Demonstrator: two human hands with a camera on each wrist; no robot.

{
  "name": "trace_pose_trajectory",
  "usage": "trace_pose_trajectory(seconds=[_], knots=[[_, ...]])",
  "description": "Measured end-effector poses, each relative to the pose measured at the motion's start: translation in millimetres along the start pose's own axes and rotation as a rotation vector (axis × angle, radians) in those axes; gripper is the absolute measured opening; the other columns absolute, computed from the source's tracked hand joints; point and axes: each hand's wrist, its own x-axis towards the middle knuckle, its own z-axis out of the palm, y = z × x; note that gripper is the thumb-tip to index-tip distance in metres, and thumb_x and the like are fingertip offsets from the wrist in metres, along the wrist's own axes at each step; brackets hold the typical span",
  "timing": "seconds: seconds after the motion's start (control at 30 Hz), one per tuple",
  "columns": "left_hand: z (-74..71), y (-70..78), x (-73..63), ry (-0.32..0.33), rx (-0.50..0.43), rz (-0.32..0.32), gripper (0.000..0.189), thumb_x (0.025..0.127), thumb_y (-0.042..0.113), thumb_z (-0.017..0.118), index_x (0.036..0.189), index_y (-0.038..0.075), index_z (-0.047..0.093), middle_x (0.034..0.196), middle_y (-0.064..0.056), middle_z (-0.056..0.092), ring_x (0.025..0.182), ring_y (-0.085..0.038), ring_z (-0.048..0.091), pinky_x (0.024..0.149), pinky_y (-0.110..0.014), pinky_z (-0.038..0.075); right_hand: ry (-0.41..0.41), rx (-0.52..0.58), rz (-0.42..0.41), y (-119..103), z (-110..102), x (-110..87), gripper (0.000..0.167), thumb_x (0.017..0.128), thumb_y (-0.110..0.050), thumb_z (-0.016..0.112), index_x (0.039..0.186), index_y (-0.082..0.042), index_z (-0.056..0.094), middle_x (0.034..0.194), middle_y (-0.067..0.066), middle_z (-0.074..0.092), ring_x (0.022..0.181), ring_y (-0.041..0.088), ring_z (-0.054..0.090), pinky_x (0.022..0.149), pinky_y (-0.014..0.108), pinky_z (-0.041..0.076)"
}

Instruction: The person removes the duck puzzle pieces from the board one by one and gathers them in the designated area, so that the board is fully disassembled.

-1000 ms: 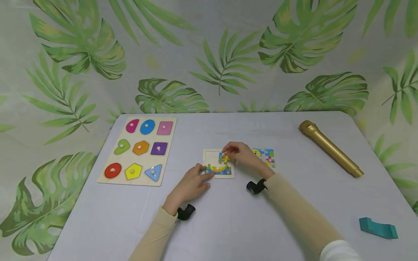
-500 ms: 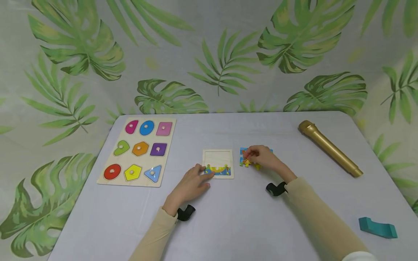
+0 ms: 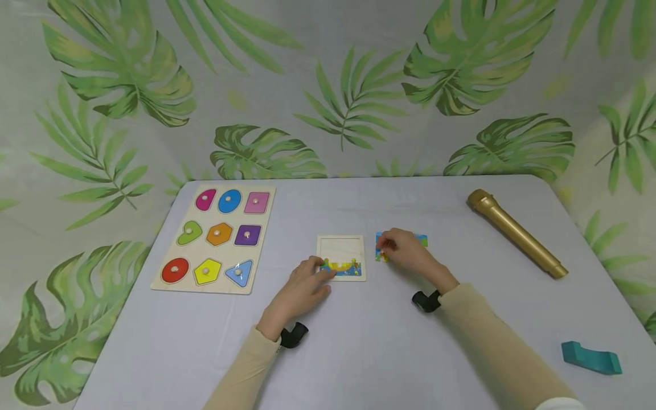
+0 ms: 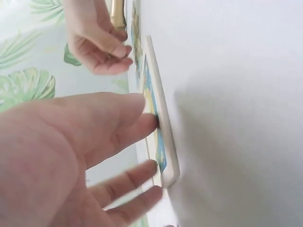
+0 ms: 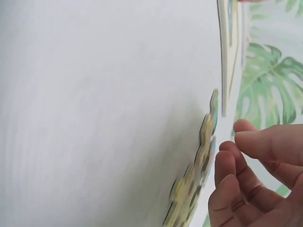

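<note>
My left hand [image 3: 303,286] rests with extended fingers on the lower left of a small wooden puzzle frame [image 3: 365,256]. Along the frame's bottom runs a row of joined puzzle pieces [image 3: 349,270] in blue and yellow; the upper part shows bare wood. To the right, my right hand [image 3: 407,251] hovers over a cluster of colourful jigsaw pieces [image 3: 422,239], hiding much of it. In the right wrist view the fingers [image 5: 227,165] are bent loosely, thumb near the fingertips, and no piece shows between them. Those pieces [image 5: 203,142] lie flat just beside the fingertips.
A wooden shape board [image 3: 230,218] with knobbed coloured shapes lies at the left. At the right rear is a gold microphone [image 3: 517,233]; a teal curved block [image 3: 591,359] sits near the front right. A leaf-patterned cloth [image 3: 353,108] hangs behind the table.
My right hand has carried a puzzle piece from over the frame to the cluster at right, then shifted slightly left with no piece visible in it. The left hand has stayed on the frame.
</note>
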Motion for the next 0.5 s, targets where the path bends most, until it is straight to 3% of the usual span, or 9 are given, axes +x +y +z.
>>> trace_pose_trajectory(seconds=[0.17,0.27,0.33,0.4,0.5], knots=[[3.4,3.3,4.2,-0.005,0.032,0.063,0.033,0.094,0.015,0.06,0.126,0.007,0.062,0.137,-0.014,0.045,0.128,-0.033,0.037,0.1,-0.054,0.032,-0.037,0.084,-0.056,-9.1,13.2,4.2,0.021,0.081,0.01,0.056,0.093,-0.003,0.067,0.088,0.004,0.063,0.08,0.018,0.055,0.073,0.032,0.047],[5.3,4.4,6.6,-0.033,0.059,0.085,0.035,0.096,0.016,0.058,0.13,0.008,0.06,0.139,-0.01,0.046,0.13,-0.031,0.035,0.099,-0.054,0.032,-0.073,0.128,-0.095,-14.3,22.8,7.5,0.024,0.08,0.01,0.055,0.095,-0.005,0.067,0.091,0.002,0.064,0.08,0.016,0.055,0.079,0.038,0.046],[6.1,4.8,7.4,-0.05,0.073,0.085,0.036,0.096,0.017,0.058,0.131,0.008,0.059,0.14,-0.008,0.046,0.132,-0.031,0.035,0.099,-0.054,0.032,-0.09,0.137,-0.118,-18.3,28.1,9.0,0.023,0.081,0.009,0.057,0.097,-0.005,0.067,0.092,0.002,0.064,0.08,0.015,0.055,0.094,0.048,0.038],[6.8,4.8,8.0,-0.06,0.082,0.082,0.036,0.096,0.017,0.057,0.131,0.009,0.059,0.14,-0.007,0.046,0.133,-0.032,0.034,0.099,-0.054,0.032,-0.105,0.143,-0.127,-23.1,31.6,9.4,0.022,0.082,0.009,0.059,0.098,-0.005,0.066,0.095,0.002,0.064,0.081,0.015,0.055,0.096,0.055,0.032],[7.0,5.0,8.1,-0.064,0.075,0.082,0.036,0.097,0.017,0.057,0.131,0.008,0.059,0.14,-0.007,0.046,0.133,-0.032,0.034,0.101,-0.053,0.032,-0.116,0.14,-0.138,-28.9,34.5,8.8,0.02,0.084,0.008,0.061,0.099,-0.004,0.065,0.096,0.003,0.064,0.083,0.016,0.055,0.095,0.051,0.037]])
